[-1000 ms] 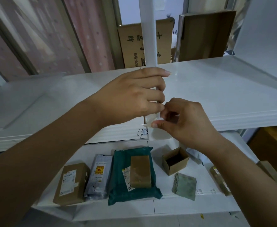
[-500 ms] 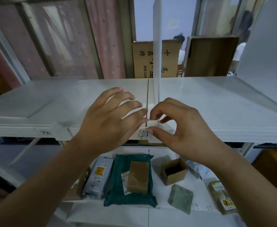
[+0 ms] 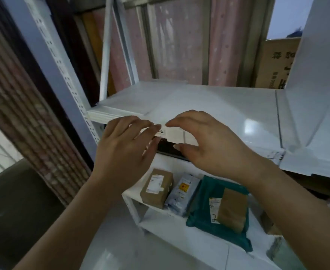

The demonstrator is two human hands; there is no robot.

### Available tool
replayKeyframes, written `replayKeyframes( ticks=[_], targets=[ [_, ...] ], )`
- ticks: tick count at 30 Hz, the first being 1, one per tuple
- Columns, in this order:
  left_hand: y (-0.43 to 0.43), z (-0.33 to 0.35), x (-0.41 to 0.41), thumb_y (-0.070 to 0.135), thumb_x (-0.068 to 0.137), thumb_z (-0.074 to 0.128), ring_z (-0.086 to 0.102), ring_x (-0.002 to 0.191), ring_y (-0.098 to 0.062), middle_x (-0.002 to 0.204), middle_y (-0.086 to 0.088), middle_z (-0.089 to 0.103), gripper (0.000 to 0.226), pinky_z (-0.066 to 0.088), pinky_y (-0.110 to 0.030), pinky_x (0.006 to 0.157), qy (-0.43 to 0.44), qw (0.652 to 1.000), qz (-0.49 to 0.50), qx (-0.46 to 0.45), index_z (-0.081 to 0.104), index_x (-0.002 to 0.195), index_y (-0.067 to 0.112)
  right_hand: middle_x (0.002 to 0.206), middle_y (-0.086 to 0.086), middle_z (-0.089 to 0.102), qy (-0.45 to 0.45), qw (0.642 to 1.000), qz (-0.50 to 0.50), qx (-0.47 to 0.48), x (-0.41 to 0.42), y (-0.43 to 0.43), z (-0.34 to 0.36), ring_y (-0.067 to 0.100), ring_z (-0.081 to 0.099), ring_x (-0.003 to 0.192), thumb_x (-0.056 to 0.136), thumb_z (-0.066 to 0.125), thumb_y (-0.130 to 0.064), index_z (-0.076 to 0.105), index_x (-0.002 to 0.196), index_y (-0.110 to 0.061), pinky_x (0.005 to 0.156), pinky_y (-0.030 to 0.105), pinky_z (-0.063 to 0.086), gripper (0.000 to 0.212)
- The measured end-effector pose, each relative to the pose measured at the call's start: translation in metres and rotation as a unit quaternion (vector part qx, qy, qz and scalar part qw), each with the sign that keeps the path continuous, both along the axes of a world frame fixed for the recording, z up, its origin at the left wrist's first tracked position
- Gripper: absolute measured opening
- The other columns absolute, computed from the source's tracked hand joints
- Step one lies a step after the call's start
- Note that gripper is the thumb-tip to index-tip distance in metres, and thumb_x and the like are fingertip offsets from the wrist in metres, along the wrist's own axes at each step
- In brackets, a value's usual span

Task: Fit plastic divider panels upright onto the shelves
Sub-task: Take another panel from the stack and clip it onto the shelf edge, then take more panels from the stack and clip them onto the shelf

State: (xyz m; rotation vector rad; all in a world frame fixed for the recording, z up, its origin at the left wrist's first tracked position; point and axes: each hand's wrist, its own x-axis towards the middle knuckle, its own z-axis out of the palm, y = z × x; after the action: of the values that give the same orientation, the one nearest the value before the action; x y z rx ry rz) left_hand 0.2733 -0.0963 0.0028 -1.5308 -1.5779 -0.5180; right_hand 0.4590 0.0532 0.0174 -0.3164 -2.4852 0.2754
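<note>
The white upper shelf (image 3: 228,106) runs across the middle. A white plastic divider panel (image 3: 306,90) stands upright on it at the right. A second, translucent panel (image 3: 152,96) lies flat on the shelf's left part. My left hand (image 3: 125,152) and my right hand (image 3: 207,143) hover at the shelf's front edge, fingers spread, nothing in them. Their fingertips nearly meet above a small handwritten label (image 3: 167,132) on the front lip. The right thumb sits under the lip.
A perforated metal upright (image 3: 63,75) bounds the shelf on the left. On the lower shelf (image 3: 179,240) lie a brown box (image 3: 156,189), a pale mailer bag (image 3: 183,193) and a green bag (image 3: 205,217) with a brown parcel (image 3: 233,209) on it. A cardboard box (image 3: 277,65) stands behind.
My view and both hands have shifted left along the shelf. The hands let go of the upright panel's base, which now stands alone at the right. The fingers have spread.
</note>
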Motion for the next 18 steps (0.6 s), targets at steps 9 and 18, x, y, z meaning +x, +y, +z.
replayKeyframes(
  ticks=[9, 18],
  targets=[
    [-0.053, -0.001, -0.136, 0.024, 0.101, 0.067, 0.066, 0.112, -0.027, 0.119, -0.004, 0.076, 0.024, 0.052, -0.047, 0.096, -0.044, 0.999, 0.015, -0.001, 0.078, 0.119, 0.015, 0.140, -0.009, 0.060, -0.006, 0.998, -0.037, 0.046, -0.153, -0.051, -0.009, 0.013, 0.050, 0.127, 0.094, 0.072, -0.033, 0.060, 0.141, -0.030, 0.095, 0.029, 0.047, 0.049],
    [-0.039, -0.006, -0.243, 0.029, 0.101, 0.068, 0.060, 0.119, -0.018, 0.123, 0.006, 0.073, 0.025, 0.046, -0.039, 0.103, -0.082, 0.995, -0.007, -0.054, 0.075, 0.125, 0.024, 0.137, -0.002, 0.064, -0.030, 0.988, -0.153, 0.022, -0.245, -0.042, -0.016, 0.024, 0.057, 0.122, 0.088, 0.077, -0.026, 0.063, 0.140, -0.025, 0.097, 0.043, 0.053, 0.054]
  ],
)
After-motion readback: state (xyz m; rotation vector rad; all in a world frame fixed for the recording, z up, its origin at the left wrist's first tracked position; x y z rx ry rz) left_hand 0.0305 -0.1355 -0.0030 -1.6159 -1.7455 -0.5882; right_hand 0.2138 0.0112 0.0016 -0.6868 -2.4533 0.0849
